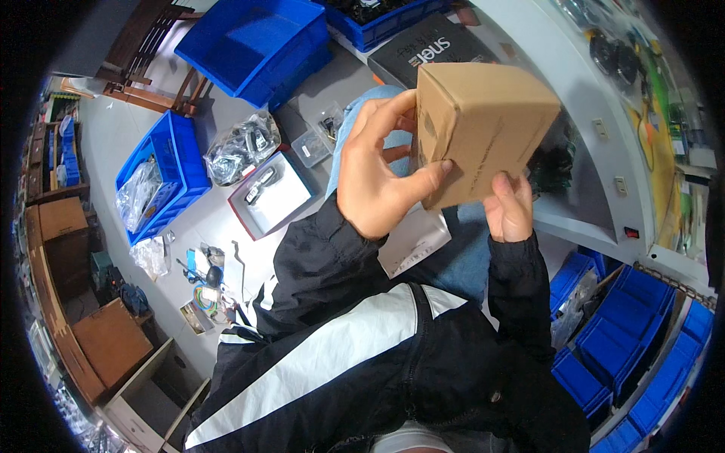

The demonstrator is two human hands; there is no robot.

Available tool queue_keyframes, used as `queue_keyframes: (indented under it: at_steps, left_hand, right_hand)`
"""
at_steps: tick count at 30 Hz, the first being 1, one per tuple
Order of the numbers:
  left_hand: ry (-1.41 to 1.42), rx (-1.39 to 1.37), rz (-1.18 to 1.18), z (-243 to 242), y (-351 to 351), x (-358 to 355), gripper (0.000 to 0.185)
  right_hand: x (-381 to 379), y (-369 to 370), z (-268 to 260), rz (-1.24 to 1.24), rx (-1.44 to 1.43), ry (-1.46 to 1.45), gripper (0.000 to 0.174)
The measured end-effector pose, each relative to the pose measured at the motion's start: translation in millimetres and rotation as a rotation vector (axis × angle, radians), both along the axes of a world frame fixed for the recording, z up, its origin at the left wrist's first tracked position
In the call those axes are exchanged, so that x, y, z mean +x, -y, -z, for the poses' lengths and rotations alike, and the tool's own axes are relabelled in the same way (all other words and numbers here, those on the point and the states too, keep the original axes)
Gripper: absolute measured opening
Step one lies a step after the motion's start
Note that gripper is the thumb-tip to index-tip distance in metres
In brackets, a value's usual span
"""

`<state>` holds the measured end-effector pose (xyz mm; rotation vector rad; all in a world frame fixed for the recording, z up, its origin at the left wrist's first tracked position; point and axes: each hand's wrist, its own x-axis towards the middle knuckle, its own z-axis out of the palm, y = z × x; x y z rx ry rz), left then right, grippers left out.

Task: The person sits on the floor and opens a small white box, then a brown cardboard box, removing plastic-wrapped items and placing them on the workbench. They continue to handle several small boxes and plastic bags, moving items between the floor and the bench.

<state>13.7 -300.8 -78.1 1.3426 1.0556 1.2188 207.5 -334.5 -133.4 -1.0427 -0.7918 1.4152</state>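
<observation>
A brown cardboard box (490, 130) is held up over my lap, tilted, with printed writing on the side facing me. My left hand (385, 164) grips its left side, thumb on the near face and fingers spread along the edge. At the lower right corner, my right hand (510, 206) supports it with the thumb on the near face; its other fingers are mostly hidden. Below the box, a pale printed sheet or packet (416, 240) lies on my lap.
To the left on the floor are a blue plastic crate (195, 164), an open shallow box (277, 198) and bagged parts (243, 141). A larger blue bin (255, 51) stands ahead. A white workbench edge (612, 130) curves along the right, above several blue bins (617, 328).
</observation>
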Motion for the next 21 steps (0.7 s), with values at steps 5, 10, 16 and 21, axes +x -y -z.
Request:
queue_keyframes:
  at_steps: [5,10,16,21]
  left_hand:
    - [-0.609,0.842,-0.194,1.1,-2.5,-4.3,0.047]
    - [-0.697,1.054,-0.087,11.5,4.7,-6.1,0.045]
    - [-0.429,0.817,-0.333,29.4,-6.3,-12.1,0.055]
    - [-0.005,0.249,0.015,9.6,-15.3,-25.8,0.059]
  right_hand:
    - [-7.8,-7.1,-24.6,-0.102,0.017,-0.453,0.079]
    - [-14.4,-10.3,-49.4,-0.12,0.033,-0.3,0.066]
    - [-3.6,-14.3,-38.8,-0.009,-0.086,-0.388,0.051]
    - [-0.9,-9.2,-40.7,-0.024,-0.054,-0.243,0.053]
